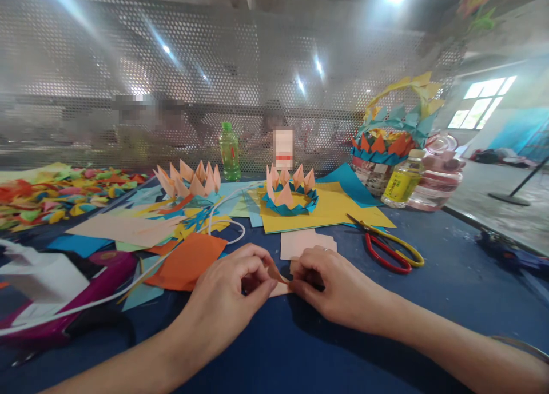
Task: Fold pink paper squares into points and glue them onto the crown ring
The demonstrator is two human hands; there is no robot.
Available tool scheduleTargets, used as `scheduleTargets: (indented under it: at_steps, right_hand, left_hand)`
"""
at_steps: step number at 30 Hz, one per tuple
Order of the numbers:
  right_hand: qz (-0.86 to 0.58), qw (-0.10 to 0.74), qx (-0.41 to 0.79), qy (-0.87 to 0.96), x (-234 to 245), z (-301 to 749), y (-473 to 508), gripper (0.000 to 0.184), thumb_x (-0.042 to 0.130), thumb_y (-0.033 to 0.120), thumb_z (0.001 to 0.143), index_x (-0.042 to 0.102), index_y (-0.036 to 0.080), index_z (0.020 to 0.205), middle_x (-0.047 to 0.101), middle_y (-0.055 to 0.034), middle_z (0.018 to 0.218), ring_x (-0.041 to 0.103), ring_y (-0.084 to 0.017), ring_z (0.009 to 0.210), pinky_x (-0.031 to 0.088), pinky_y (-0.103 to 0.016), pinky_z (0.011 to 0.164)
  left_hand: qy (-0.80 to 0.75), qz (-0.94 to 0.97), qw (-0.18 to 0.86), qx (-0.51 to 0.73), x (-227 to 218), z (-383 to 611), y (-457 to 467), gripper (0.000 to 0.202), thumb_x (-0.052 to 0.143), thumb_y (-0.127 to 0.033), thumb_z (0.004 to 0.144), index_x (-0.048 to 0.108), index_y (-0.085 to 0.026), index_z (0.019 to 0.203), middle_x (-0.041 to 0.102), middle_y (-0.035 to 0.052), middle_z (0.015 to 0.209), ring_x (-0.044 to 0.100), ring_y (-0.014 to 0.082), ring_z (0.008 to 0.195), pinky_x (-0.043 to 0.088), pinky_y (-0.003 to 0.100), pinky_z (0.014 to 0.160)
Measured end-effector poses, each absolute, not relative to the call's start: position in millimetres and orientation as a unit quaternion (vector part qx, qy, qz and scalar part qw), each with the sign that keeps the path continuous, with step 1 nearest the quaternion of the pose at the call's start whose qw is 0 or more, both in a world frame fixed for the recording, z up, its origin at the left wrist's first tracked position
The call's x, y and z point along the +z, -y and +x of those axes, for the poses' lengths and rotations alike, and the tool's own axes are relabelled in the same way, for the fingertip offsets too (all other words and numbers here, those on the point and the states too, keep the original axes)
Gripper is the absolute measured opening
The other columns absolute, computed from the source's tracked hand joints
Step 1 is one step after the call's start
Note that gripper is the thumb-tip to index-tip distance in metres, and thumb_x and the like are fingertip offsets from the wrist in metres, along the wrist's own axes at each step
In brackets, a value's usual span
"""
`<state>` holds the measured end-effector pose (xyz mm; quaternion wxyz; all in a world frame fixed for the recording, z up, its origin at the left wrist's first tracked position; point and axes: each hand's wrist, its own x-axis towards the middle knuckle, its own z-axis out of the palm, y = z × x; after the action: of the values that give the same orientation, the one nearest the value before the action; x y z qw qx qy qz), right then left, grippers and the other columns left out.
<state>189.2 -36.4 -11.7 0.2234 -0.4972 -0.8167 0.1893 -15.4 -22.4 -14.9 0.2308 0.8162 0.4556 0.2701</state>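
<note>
Matte blue tabletop [274, 348]: left hand [234, 282] and right hand [332, 282] both pinch a creased peach paper piece [279, 281].

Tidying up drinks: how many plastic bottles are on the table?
2: a green bottle at the back by the mesh screen, a yellow-labelled bottle at the right beside the jar. More may hide behind the paper basket.

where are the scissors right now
Head view, right of centre: the scissors lie on the blue table just beyond the right hand, tips at the yellow paper edge, a bottle behind them.
</note>
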Motion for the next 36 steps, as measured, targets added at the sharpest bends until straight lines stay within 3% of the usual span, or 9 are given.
scheduleTargets:
  at_steps: [4, 9, 12, 26, 32, 36]
  right_hand:
    - [-0.497, 0.228, 0.195, 0.814, -13.2, 189.9, 36.5, 0.007, 0.057, 0.017, 0.078, 0.057, 0.018, 0.071, 0.057, 0.0002, 0.07, 0.046, -0.012, 0.066, 0.032, -0.025, 0.063]
    - [-0.494, 0.233, 0.195, 0.815, -12.1, 189.6, 36.9, 0.01, 0.059, 0.017, 0.078, 0.055, 0.018, 0.069, 0.055, 0.0016, 0.067, 0.045, -0.011, 0.065, 0.031, -0.024, 0.062]
    - [-0.497, 0.233, 0.193, 0.813, -12.0, 188.8, 36.1, 0.011, 0.06, 0.017, 0.077, 0.054, 0.017, 0.068, 0.054, 0.0019, 0.067, 0.044, -0.011, 0.064, 0.031, -0.024, 0.062]
    - [-0.524, 0.223, 0.212, 0.794, -8.8, 186.8, 36.2, 0.011, 0.061, 0.014, 0.075, 0.052, 0.017, 0.068, 0.054, 0.0021, 0.067, 0.045, -0.011, 0.064, 0.032, -0.024, 0.061]
    - [-0.504, 0.263, 0.283, 0.772, -13.7, 192.4, 32.8, 0.015, 0.063, 0.016, 0.075, 0.053, 0.019, 0.086, 0.053, 0.0056, 0.066, 0.047, -0.009, 0.061, 0.034, -0.022, 0.058]
    - [-0.497, 0.269, 0.3, 0.769, -14.2, 194.1, 31.5, 0.017, 0.062, 0.013, 0.075, 0.052, 0.019, 0.088, 0.053, 0.0059, 0.065, 0.048, -0.009, 0.061, 0.034, -0.022, 0.058]
  left_hand:
    - [-0.454, 0.826, 0.197, 0.27, -15.3, -16.1, 23.2, 0.02, 0.053, -0.021, 0.084, 0.061, -0.02, 0.066, 0.061, -0.0028, 0.116, 0.064, 0.0096, 0.074, 0.046, 0.025, 0.07]
    - [-0.454, 0.828, 0.221, 0.244, -12.6, -15.2, 21.9, 0.02, 0.055, -0.024, 0.084, 0.059, -0.02, 0.065, 0.067, -0.0034, 0.084, 0.062, 0.0119, 0.072, 0.043, 0.023, 0.066]
    - [-0.467, 0.82, 0.234, 0.234, -10.5, -13.7, 20.9, 0.018, 0.056, -0.022, 0.082, 0.059, -0.02, 0.065, 0.067, -0.0036, 0.077, 0.061, 0.0122, 0.071, 0.043, 0.023, 0.065]
    - [-0.456, 0.839, 0.207, 0.214, -12.0, -13.6, 20.4, 0.017, 0.052, -0.018, 0.083, 0.055, -0.019, 0.066, 0.063, -0.0022, 0.077, 0.058, 0.0124, 0.071, 0.041, 0.024, 0.064]
    - [-0.458, 0.834, 0.216, 0.222, -12.8, -12.5, 19.2, 0.011, 0.052, -0.018, 0.082, 0.058, -0.02, 0.073, 0.063, -0.002, 0.076, 0.059, 0.0125, 0.069, 0.044, 0.023, 0.063]
    - [-0.447, 0.834, 0.217, 0.24, -15.0, -13.3, 17.8, 0.01, 0.052, -0.016, 0.081, 0.06, -0.022, 0.083, 0.063, -0.0026, 0.077, 0.059, 0.0122, 0.067, 0.046, 0.022, 0.063]
